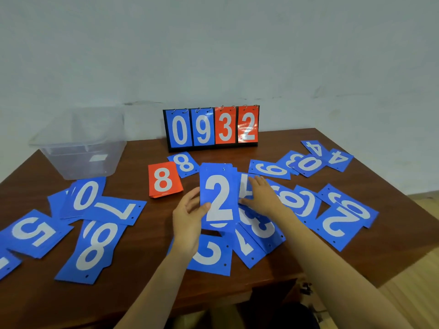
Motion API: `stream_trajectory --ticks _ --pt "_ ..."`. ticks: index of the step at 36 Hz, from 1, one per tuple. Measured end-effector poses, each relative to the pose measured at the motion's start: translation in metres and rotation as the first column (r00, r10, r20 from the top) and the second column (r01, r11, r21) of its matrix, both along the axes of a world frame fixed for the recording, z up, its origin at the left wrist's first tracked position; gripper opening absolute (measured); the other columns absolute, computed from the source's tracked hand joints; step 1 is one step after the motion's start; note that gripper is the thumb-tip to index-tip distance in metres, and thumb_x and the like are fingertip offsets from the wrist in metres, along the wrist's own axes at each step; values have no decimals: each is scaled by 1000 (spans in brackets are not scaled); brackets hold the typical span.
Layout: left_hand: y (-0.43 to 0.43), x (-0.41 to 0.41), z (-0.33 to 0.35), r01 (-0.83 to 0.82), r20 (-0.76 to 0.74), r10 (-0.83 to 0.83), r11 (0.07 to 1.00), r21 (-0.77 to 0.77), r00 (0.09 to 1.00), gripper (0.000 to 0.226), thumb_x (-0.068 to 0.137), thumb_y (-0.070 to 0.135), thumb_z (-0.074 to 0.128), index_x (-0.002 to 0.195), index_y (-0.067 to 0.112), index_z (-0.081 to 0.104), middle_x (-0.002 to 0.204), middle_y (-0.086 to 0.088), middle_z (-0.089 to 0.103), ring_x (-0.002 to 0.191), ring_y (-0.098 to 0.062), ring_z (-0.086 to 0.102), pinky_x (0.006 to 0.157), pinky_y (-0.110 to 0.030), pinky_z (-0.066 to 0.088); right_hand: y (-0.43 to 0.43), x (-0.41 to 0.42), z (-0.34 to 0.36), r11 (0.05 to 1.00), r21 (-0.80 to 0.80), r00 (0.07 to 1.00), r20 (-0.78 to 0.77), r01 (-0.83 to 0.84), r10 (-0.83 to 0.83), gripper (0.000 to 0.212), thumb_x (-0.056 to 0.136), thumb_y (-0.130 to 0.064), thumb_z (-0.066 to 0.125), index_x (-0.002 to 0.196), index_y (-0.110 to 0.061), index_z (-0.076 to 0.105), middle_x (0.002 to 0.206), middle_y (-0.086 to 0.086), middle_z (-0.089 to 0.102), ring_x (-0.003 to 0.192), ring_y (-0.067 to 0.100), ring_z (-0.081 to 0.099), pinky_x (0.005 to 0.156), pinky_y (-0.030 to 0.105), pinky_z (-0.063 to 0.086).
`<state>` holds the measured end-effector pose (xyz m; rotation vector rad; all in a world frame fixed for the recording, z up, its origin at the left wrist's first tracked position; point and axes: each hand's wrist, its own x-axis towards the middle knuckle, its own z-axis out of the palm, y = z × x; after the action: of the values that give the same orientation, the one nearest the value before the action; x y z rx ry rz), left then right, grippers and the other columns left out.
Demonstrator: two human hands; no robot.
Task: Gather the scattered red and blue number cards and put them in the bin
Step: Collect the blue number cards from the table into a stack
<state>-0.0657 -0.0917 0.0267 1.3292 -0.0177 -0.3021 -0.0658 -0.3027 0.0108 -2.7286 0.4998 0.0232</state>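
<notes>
Plainly, the left hand (190,218) grips the blue stack (218,198) topped by 2; the right hand (261,195) presses flat on the blue 5 card (242,186) just right, long axis near-to-far; the clear bin (80,143) sits far left.

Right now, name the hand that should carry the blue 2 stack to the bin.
Probably left. The left hand grips the blue 2 stack, and the bin stands off to that side. The right hand lies flat on the blue 5 card.

Bin (80,148) left of scoreboard (211,128); cards (99,248) in front.
</notes>
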Motion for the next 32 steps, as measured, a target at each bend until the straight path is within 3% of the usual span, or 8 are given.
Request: stream_trajectory --ticks 4,10,14,19,21,24,28,32 --pt "3 7 -5 -47 -37 46 999 -18 998 43 84 3 66 120 23 54 108 1 68 97 -20 68 80 -44 57 -1 10 -2 981 -158 986 -136 -115 94 53 96 -48 43 131 -7 43 133 14 48 117 31 48 96 38 40" --pt "10 16 -11 -80 -80 84 996 44 993 40 85 8 66 121 22 55 106 4 67 96 -20 68 72 -39 59 -3 10 -4 958 -211 963 -229 -194 145 82 82 -72 42 136 -10 41 144 8 40 125 27 45 98 39 42" --pt "13 17 -14 -80 -94 84 996 41 992 36 87 9 65 120 20 59 108 0 68 95 -21 69 74 -40 59 -2 5 -3 955 -186 971 -113 -230 212 51 94 -55 42 115 -11 56 119 8 58 99 25 58 76 34 47" --pt "16 16 -11 -89 -82 91 996 30 992 30 87 8 64 113 21 58 104 3 68 93 -19 68 72 -38 58 3 -6 8 941 -267 973 45 -207 227 29 102 -28 35 107 -10 57 103 8 63 86 28 61 65 35 45" --pt "17 18 -8 -91 -83 91 996 12 992 28 86 7 65 108 23 58 102 4 68 92 -19 69 73 -39 58 3 -11 21 990 -115 969 221 -87 111 22 101 -20 36 107 -9 54 94 8 62 77 25 59 64 36 46" --pt "18 22 -2 -89 -81 87 996 -16 993 30 86 6 65 109 23 57 102 2 68 91 -19 69 74 -40 58 -1 -24 56 981 189 910 412 -45 -37 18 97 -9 38 106 -15 52 79 4 55 59 15 47 52 24 37" --pt "21 31 12 -92 85 85 992 83 993 30 89 6 62 114 21 56 110 0 66 95 -19 67 77 -41 58 -10 -47 105 952 252 915 399 -171 59 22 97 -9 44 100 -25 60 93 -10 62 79 6 56 55 11 44" --pt "18 33 26 -15 197 -14 989 144 980 29 89 0 59 108 21 56 101 7 62 89 -10 64 63 -21 55 -10 -61 127 881 371 906 401 -294 133 22 94 -12 57 111 -23 65 96 -8 67 90 4 64 71 12 51"
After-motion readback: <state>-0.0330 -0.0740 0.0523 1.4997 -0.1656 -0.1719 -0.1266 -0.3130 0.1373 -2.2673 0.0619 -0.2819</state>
